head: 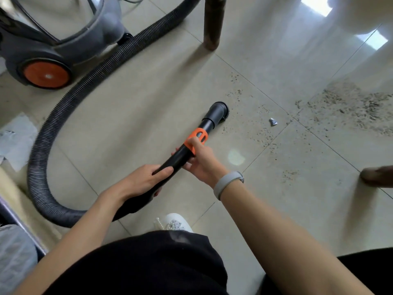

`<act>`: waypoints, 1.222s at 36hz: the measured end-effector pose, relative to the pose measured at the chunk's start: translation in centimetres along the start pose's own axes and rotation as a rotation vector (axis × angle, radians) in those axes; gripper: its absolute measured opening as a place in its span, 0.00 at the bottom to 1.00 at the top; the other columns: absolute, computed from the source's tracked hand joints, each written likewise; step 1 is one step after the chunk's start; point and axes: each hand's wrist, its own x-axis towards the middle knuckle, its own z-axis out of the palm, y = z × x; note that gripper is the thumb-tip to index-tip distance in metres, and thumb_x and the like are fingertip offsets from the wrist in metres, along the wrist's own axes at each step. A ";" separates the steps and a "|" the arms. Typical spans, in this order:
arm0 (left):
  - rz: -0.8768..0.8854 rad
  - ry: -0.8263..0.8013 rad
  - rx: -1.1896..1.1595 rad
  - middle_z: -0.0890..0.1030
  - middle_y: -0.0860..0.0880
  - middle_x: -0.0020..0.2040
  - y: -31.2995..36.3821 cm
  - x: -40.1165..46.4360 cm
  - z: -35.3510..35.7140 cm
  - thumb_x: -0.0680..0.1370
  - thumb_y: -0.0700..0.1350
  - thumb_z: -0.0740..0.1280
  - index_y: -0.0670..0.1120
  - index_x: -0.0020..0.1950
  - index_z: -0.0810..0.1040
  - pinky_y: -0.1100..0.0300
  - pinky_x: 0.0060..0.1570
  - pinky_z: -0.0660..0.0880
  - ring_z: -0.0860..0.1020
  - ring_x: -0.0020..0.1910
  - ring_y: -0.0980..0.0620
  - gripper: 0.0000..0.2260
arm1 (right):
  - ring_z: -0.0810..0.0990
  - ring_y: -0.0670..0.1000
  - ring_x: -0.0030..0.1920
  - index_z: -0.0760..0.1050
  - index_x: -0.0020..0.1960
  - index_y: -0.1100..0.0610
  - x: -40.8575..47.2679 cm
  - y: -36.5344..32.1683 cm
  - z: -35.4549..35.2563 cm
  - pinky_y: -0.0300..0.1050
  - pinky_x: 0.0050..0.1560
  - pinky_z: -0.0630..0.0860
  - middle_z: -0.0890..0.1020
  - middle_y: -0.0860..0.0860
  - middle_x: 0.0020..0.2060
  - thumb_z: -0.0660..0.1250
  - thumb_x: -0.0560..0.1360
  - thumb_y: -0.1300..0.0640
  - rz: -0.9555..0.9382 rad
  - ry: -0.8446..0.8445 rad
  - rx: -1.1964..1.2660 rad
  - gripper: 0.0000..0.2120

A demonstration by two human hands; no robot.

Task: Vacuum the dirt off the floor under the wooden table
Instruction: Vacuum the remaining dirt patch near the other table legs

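At the far left a crumpled sheet of white paper lies flat on the tiled floor. Above it sits the grey vacuum cleaner with its orange wheel facing me. Its ribbed grey hose loops from behind the table leg, past the machine, down around the left and back in under my left forearm.

My left hand wraps around the rear of the black wand, thumb on top, fingers curled beneath. My white shoe shows just below it, above my dark trousers.

My right hand grips the wand further forward, thumb pressed on the orange collar, fingers closed under the tube; a grey band sits on that wrist. Beyond the collar the wand ends in a round black brush nozzle, its bristles down on the tile.

A dark wooden table leg stands above the nozzle, well apart from it. Just right of the nozzle begins a thin scatter of dirt, with a small scrap of silver foil lying among it. Further right the dirt thickens into a dense patch. At the right edge another brown leg shows, blurred.
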 end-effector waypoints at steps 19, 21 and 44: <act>-0.094 0.037 -0.014 0.79 0.45 0.29 -0.3 -1.9 -1.2 0.66 0.73 0.60 0.42 0.43 0.72 0.56 0.32 0.73 0.75 0.26 0.47 0.33 | 0.81 0.59 0.39 0.67 0.48 0.59 0.2 -0.1 2.8 0.59 0.53 0.78 0.78 0.58 0.39 0.62 0.79 0.56 0.022 -0.019 -0.097 0.07; -0.093 0.070 -0.041 0.79 0.45 0.28 -0.7 -2.2 -1.4 0.64 0.77 0.60 0.43 0.42 0.71 0.55 0.32 0.72 0.75 0.26 0.47 0.35 | 0.80 0.59 0.40 0.67 0.47 0.59 0.4 -0.1 3.3 0.60 0.56 0.77 0.78 0.58 0.39 0.62 0.79 0.56 0.038 -0.034 -0.116 0.07; -0.163 -0.205 0.025 0.77 0.45 0.27 -0.2 -2.0 1.0 0.49 0.80 0.66 0.50 0.30 0.72 0.61 0.28 0.69 0.73 0.23 0.51 0.33 | 0.82 0.60 0.39 0.66 0.49 0.61 -3.4 4.0 -2.3 0.52 0.41 0.81 0.78 0.60 0.41 0.61 0.80 0.58 -0.030 0.117 0.176 0.06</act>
